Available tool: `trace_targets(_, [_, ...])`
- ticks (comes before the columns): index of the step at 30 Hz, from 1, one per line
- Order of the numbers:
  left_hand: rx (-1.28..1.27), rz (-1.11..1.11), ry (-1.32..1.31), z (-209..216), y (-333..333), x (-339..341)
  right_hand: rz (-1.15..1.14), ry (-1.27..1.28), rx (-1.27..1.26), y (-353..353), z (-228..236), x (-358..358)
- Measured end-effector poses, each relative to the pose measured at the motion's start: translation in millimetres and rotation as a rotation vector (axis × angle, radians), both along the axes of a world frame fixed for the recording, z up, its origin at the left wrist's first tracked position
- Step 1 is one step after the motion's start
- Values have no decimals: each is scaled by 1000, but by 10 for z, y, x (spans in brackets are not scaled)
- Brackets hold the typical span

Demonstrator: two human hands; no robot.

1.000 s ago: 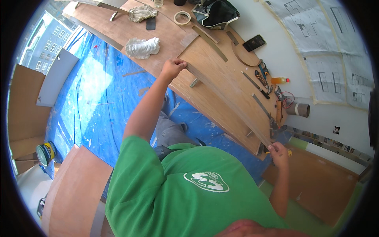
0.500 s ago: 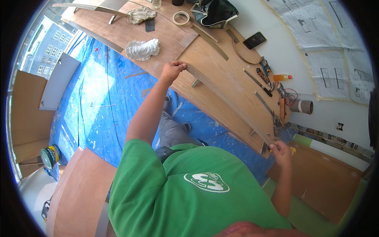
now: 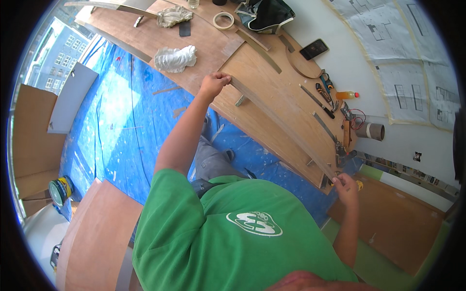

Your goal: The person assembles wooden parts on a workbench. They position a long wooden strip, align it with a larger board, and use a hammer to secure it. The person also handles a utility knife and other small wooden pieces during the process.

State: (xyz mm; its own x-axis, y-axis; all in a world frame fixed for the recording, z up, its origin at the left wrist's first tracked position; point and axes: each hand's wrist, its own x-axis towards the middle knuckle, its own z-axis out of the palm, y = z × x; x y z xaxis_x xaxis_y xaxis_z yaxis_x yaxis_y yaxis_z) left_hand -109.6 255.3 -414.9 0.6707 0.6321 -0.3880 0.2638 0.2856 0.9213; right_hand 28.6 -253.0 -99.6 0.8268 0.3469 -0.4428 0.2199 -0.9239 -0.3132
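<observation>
A long, thin, pale wooden strip (image 3: pixel 284 127) stretches slantwise over the near side of the wooden worktop (image 3: pixel 286 80). Its far-left end is pinched in my left hand (image 3: pixel 214 85). At the opposite end, close to the worktop's right corner, the fingers of my right hand (image 3: pixel 345 188) grip the strip. Below the strip, a small metal piece (image 3: pixel 240 101) shows near my left hand. Whether the strip touches the worktop along its length I cannot tell.
White cloth (image 3: pixel 175 59), a tape roll (image 3: pixel 223 21), a phone (image 3: pixel 313 49), a chisel-like tool (image 3: pixel 317 101) and an orange bottle (image 3: pixel 347 95) lie on the worktop. Blue sheeting (image 3: pixel 116 121) covers the floor. A bucket (image 3: pixel 61 190) and curved panel (image 3: pixel 99 233) are at left.
Almost nothing differs. My left hand has shifted very slightly to the right and up with the strip; my right hand stays in place.
</observation>
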Motion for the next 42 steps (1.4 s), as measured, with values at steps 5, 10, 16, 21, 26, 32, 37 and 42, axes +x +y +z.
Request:
trace_targets(5, [1,-8,34,57,0,12,4,-6,-17,-45,-16,41])
trace_targets(10, [11,6,38,18,27,31,-15,26,11,-74,-60,63])
trace_targets(16, [15,8,69,53,24,43,-23,32,19,-68,-64,58])
trace_targets(21, [25,5,80,57,42,38,-38,57,41,-15,-35,61])
trace_targets(26, [64,4,129,143,35,77,-52,59,46,39,3,14])
trace_targets(32, [50,17,102,47,40,75,-33,56,38,-58,-16,127])
trace_targets(37, [80,30,144,160,13,92,-89,71,116,-65,-31,142])
trace_targets(42, [154,55,181,180,48,135,-39,28,26,97,86,122])
